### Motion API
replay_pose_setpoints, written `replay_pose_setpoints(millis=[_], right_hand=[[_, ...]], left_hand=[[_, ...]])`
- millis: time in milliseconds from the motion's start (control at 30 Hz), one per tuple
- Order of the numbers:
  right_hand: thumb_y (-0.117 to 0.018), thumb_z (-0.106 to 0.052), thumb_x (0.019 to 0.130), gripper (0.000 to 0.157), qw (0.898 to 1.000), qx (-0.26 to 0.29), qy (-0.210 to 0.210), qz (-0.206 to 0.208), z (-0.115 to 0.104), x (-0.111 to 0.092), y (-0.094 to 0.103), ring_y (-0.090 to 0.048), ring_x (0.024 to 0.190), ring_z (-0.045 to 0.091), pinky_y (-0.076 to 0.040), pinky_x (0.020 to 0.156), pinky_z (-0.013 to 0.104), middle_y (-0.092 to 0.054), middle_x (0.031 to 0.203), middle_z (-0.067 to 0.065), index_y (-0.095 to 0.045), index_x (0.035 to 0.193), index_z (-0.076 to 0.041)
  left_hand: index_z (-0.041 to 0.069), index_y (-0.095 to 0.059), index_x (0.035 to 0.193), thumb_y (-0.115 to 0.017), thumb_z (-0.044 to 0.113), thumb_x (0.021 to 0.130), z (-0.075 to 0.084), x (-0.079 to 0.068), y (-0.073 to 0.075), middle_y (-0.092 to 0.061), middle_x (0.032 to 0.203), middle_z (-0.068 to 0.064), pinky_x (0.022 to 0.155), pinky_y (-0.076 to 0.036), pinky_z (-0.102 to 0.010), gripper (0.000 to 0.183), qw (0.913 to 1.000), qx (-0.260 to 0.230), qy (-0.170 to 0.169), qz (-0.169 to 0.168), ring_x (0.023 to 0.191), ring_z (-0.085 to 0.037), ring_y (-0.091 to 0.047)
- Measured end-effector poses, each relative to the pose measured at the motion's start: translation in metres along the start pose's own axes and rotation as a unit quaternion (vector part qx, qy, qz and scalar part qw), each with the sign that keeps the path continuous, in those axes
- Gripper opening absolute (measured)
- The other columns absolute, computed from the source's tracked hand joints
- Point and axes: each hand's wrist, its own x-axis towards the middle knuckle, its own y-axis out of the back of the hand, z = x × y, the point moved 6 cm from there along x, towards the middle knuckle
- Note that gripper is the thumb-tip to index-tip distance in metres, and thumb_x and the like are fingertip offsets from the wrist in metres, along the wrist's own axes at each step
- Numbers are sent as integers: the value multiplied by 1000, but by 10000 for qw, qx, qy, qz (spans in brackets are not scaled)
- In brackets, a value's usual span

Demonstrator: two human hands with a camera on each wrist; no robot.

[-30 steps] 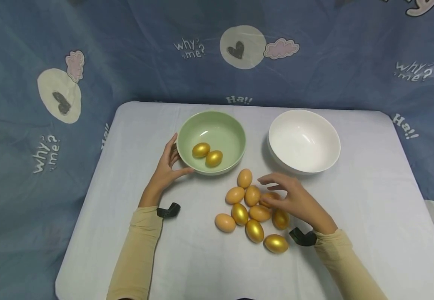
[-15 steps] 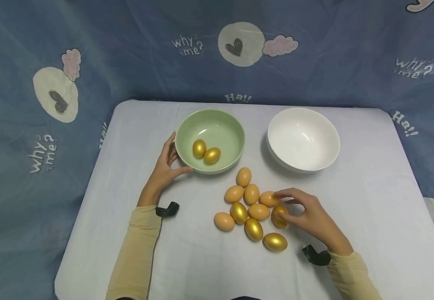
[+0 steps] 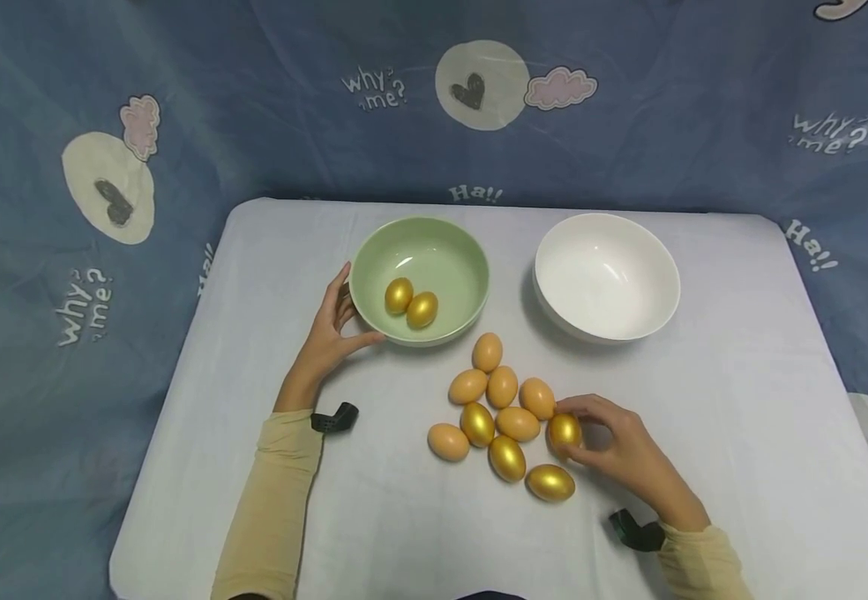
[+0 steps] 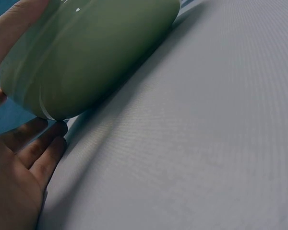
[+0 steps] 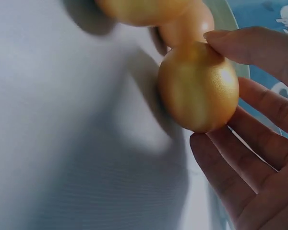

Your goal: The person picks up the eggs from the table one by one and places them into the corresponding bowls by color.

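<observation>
My left hand [image 3: 323, 340] holds the left side of a light green bowl [image 3: 456, 258], thumb toward the front and fingers along the side. In the left wrist view the fingertips touch the wall of the bowl [image 4: 101, 52]. Two golden eggs [image 3: 399, 295] lie inside it. On the right, my right hand [image 3: 625, 450] pinches a shiny golden egg [image 3: 565, 432] between thumb and fingers at the right edge of the egg group. The right wrist view shows this golden egg [image 5: 199, 91] up close. Around it lie several tan eggs [image 3: 536, 398] and other golden eggs [image 3: 550, 483].
A white bowl [image 3: 606, 275] with nothing in it stands at the back right of the white-covered table [image 3: 741, 350]. Behind the table hangs a blue printed cloth [image 3: 291, 108]. Each wrist carries a small black device [image 3: 636, 531].
My right hand has moved right and toward me, from above the tan eggs to the golden egg, which it now pinches. The two eggs in the green bowl have rolled slightly. My left hand stays put.
</observation>
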Motion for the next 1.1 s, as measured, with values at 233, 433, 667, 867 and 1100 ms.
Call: replay_pose_setpoints(millis=[233, 433, 667, 867, 1100], right_hand=[[-92, -2, 70, 59, 9999, 11, 97, -24, 3, -4, -8, -68, 116, 13, -57, 99, 17, -73, 124, 1, -71, 124, -12], [-94, -9, 72, 57, 9999, -21, 75, -65, 3, -5, -10, -68, 115, 14, -60, 97, 23, -73, 124, -2, -71, 125, -15], [-94, -10, 73, 57, 9999, 29, 7, -131, 4, -5, -10, -69, 115, 16, -62, 95, 27, -73, 124, 0, -71, 125, -14], [-93, -6, 72, 59, 9998, 38, -63, -193, 3, -3, -5, -68, 116, 15, -63, 94, 30, -72, 126, 1, -71, 125, -14], [-92, 1, 69, 61, 9998, 87, 139, -116, -2, 3, 2, -65, 117, 7, -63, 93, 28, -72, 126, 3, -71, 125, -12]], left_hand=[[26, -13, 167, -90, -3, 74, 1, -1, 1, -33, 167, -9, 127, -35, -29, 124, 10000, -26, -49, 25, 153, -30, -37], [31, -13, 167, -91, -2, 74, 1, -1, 1, -33, 167, -10, 128, -34, -30, 125, 10000, -51, -9, 20, 153, -30, -37], [28, -12, 167, -89, -3, 75, 2, 0, 1, -32, 168, -10, 129, -33, -35, 124, 10000, -75, 22, 11, 153, -31, -36], [31, -13, 166, -91, 0, 74, 2, 1, 0, -32, 168, -8, 129, -34, -32, 125, 10000, -56, 1, -2, 153, -29, -37], [33, -14, 166, -93, 3, 74, 1, 0, 0, -33, 168, -8, 127, -35, -29, 125, 10000, -55, -35, -13, 153, -29, -37]])
